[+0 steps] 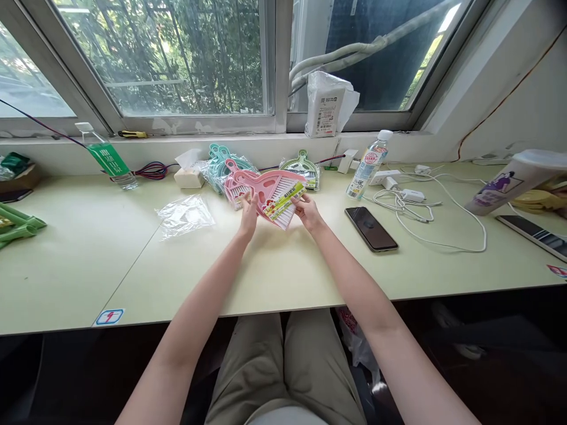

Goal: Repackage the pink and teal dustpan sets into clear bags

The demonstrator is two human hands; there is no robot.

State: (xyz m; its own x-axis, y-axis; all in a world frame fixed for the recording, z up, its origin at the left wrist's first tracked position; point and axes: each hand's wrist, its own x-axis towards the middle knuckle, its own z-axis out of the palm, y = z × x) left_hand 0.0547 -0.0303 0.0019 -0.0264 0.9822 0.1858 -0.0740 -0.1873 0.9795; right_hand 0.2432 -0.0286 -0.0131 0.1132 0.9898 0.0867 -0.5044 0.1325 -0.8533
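Note:
Above the table, a small pink dustpan and brush set (pixel 267 188) with white bristles and a yellow-green label is held between both hands. My left hand (pixel 249 216) is closed on its lower left edge. At the right edge, near the label, my right hand (pixel 309 213) pinches it. Just behind and to the left lies another pink set (pixel 234 190), partly covered. Several teal sets (pixel 220 160) are piled beyond that, and a green set (pixel 302 168) rests to the right against the wall. A crumpled clear plastic bag (pixel 186 215) lies left of my left hand.
Right of my hands are a phone (pixel 371 228), a drink bottle (pixel 369 165), tangled white cables (pixel 401 203) and a large cup (pixel 509 180). On the left stand a green-labelled water bottle (pixel 110 158) and a tissue pack (pixel 189 171); green items (pixel 18 224) lie at the far left.

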